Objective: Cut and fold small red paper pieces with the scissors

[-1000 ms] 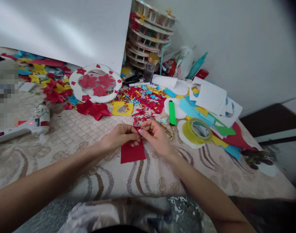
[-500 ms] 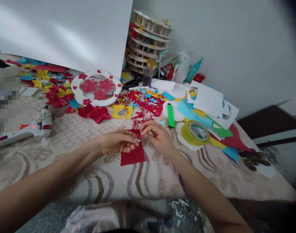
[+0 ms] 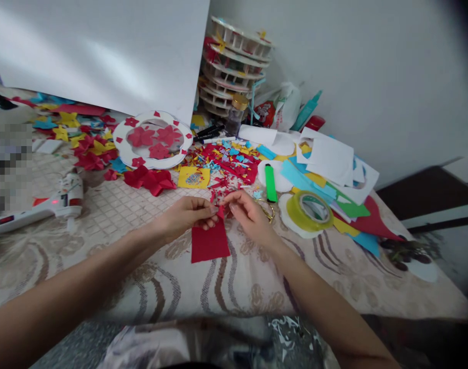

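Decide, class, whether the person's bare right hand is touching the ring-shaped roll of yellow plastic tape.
Apart. The head view shows a clear strip of beige patterned tablecloth between the right hand and the yellow tape roll.

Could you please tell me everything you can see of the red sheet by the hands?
The red sheet looks like paper: plain, matte and roughly rectangular, with fairly straight side and lower edges. It lies flat on the patterned tablecloth, toward the cloth's near edge. The left hand hides part of its upper area, and the right hand is at its upper right. Whether either hand touches it, I cannot tell.
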The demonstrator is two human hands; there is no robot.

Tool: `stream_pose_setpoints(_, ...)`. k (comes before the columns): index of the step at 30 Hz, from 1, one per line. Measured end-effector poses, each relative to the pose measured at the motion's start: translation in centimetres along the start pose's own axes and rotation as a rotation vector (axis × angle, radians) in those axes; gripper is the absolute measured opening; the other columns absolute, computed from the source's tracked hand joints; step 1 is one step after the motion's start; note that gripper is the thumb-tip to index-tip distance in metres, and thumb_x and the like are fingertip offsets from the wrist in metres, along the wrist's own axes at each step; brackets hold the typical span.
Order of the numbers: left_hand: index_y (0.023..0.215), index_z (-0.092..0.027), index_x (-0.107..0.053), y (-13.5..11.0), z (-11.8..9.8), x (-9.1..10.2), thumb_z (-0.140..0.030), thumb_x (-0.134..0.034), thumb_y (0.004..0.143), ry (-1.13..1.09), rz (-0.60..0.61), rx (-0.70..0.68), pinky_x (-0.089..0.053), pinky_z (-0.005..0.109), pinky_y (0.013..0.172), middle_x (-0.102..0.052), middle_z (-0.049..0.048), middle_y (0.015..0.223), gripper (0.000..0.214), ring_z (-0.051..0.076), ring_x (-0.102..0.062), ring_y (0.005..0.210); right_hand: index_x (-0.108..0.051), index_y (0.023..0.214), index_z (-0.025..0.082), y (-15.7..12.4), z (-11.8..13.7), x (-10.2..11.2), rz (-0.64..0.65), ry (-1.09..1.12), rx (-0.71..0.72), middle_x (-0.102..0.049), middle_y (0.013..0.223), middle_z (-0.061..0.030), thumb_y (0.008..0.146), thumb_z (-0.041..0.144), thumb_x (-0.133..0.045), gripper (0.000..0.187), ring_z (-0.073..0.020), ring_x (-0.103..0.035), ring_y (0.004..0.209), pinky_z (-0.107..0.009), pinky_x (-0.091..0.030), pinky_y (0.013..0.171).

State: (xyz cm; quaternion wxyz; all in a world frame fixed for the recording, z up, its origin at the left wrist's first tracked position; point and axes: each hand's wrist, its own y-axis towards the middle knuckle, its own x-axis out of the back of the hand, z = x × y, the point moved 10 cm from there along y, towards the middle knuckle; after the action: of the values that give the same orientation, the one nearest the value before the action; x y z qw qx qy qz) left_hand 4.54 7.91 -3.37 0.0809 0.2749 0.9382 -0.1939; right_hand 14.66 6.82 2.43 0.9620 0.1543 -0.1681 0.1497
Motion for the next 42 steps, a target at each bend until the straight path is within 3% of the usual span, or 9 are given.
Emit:
stream_pose_setpoints(4, 0.071, -0.010, -0.062, 0.1, 0.7, 0.2, -0.023, -0.067, 0.073, -0.142, -0.030, 0.051, -0.043, 0.018, 0.054, -0.064, 0.0023, 0.064, 0.013, 0.006, -0.055, 0.053, -0.058, 0.097, 0.024, 0.0, 1.4, -0.3, 0.043, -0.063, 0.135, -0.054, 0.111, -0.0070, 0.081, 0.014, -0.054, 0.019, -0.0191, -0.053, 0.104, -0.034, -0.044, 0.085)
stream_pose_setpoints(9, 0.073, -0.011, -0.062, -0.1, 1.2, -0.4, -0.019, -0.065, 0.076, -0.181, 0.003, 0.071, -0.045, 0.017, 0.055, -0.065, 0.0020, 0.067, 0.009, 0.006, -0.057, 0.055, -0.061, 0.083, 0.023, 0.2, 1.5, 0.2, -0.007, -0.102, 0.160, -0.059, 0.099, -0.0053, 0.083, 0.020, -0.057, 0.005, -0.0190, -0.056, 0.095, -0.037, -0.043, 0.086)
stream_pose_setpoints(14, 0.075, -0.012, -0.062, -0.2, 1.9, -1.0, -0.018, -0.061, 0.079, -0.249, 0.019, 0.159, -0.047, 0.016, 0.054, -0.065, 0.0020, 0.068, 0.007, 0.006, -0.059, 0.055, -0.059, 0.081, 0.022, 0.2, 1.7, -0.1, 0.019, -0.083, 0.178, -0.060, 0.095, -0.0050, 0.086, 0.019, -0.053, 0.008, -0.0182, -0.056, 0.092, -0.036, -0.042, 0.085)
stream_pose_setpoints(20, 0.074, -0.011, -0.062, -0.1, 1.8, -0.9, -0.018, -0.064, 0.077, -0.250, 0.012, 0.134, -0.046, 0.015, 0.054, -0.065, 0.0019, 0.068, 0.008, 0.005, -0.057, 0.054, -0.057, 0.081, 0.021, 0.3, 1.1, -0.1, -0.004, -0.070, 0.115, -0.060, 0.091, -0.0044, 0.085, 0.023, -0.054, 0.006, -0.0175, -0.056, 0.089, -0.033, -0.043, 0.081)
stream_pose_setpoints(27, 0.071, -0.012, -0.059, -0.1, 1.2, -0.6, -0.022, -0.068, 0.073, -0.216, -0.103, -0.001, -0.043, 0.019, 0.057, -0.064, 0.0015, 0.066, 0.013, 0.007, -0.057, 0.057, -0.055, 0.082, 0.020, 0.2, -1.4, -0.4, -0.024, 0.119, -0.105, -0.058, 0.078, -0.0007, 0.083, 0.028, -0.056, 0.008, -0.0135, -0.056, 0.071, -0.026, -0.044, 0.064)
stream_pose_setpoints(33, 0.072, -0.012, -0.058, -0.2, 1.1, -0.9, -0.025, -0.067, 0.073, -0.205, -0.085, -0.009, -0.042, 0.020, 0.058, -0.064, 0.0019, 0.068, 0.016, 0.007, -0.057, 0.059, -0.057, 0.081, 0.019, 0.1, -0.5, -0.3, -0.037, 0.014, -0.057, -0.058, 0.081, -0.0021, 0.084, 0.026, -0.056, 0.007, -0.0141, -0.055, 0.075, -0.027, -0.044, 0.067)
stream_pose_setpoints(37, 0.073, -0.013, -0.058, -0.1, 1.0, -1.0, -0.025, -0.068, 0.073, -0.238, -0.084, -0.061, -0.043, 0.020, 0.060, -0.065, 0.0016, 0.069, 0.016, 0.008, -0.058, 0.061, -0.056, 0.079, 0.019, 0.1, -0.9, 0.0, -0.076, 0.069, -0.088, -0.056, 0.076, -0.0007, 0.084, 0.029, -0.055, 0.010, -0.0134, -0.053, 0.071, -0.027, -0.043, 0.066)
stream_pose_setpoints(42, 0.073, -0.013, -0.059, 0.1, 1.8, -0.9, -0.025, -0.067, 0.075, -0.273, -0.062, 0.001, -0.045, 0.020, 0.059, -0.066, 0.0031, 0.071, 0.014, 0.009, -0.061, 0.061, -0.056, 0.080, 0.020, 0.1, -1.4, -0.2, -0.071, 0.117, -0.103, -0.055, 0.074, 0.0004, 0.084, 0.031, -0.056, 0.012, -0.0130, -0.052, 0.069, -0.026, -0.043, 0.065)
